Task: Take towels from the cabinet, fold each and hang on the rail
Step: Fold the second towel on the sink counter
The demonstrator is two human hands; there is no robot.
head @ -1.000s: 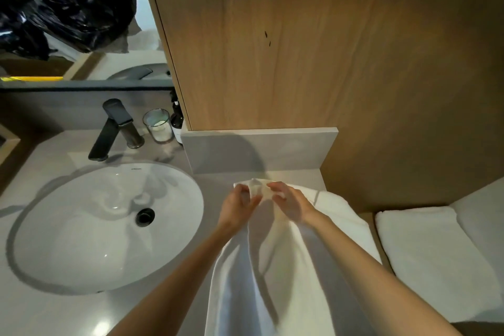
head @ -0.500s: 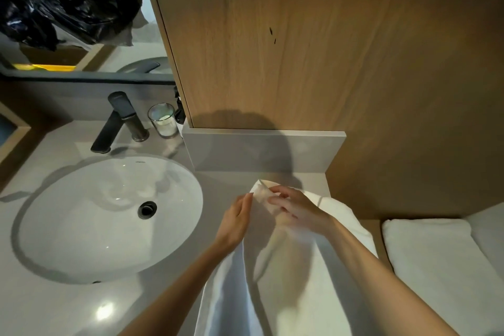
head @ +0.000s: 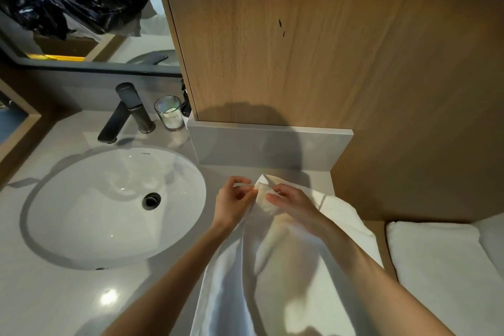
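**A:** Where is the towel now?

**B:** The towel (head: 286, 267) is just to the right of the sink (head: 81, 199), over the counter (head: 68, 294). I cannot tell if it rests there. Its long axis runs from a far end, about level with the middle of the sink, down toward the person and out of view.

**A:** And the hands?

**B:** Both are at that far end, close together. The left hand (head: 234, 204) is the one nearer to the sink. Its fingers are curled and pinch the edge of the cloth. The right hand (head: 293, 203), on the side away from the sink, pinches the corner that stands up between them. So the grip is narrow, two pinches almost touching.

**A:** What does the next move turn on?

**B:** I judge they are matching corners for a fold. All the length hangs below the hands, toward the person, so the hands must lift or slide apart along the short edge. The left hand has room toward the sink. Farther right of the sink lie folded towels (head: 436, 267).

**A:** The rail?

**B:** I cannot see it.
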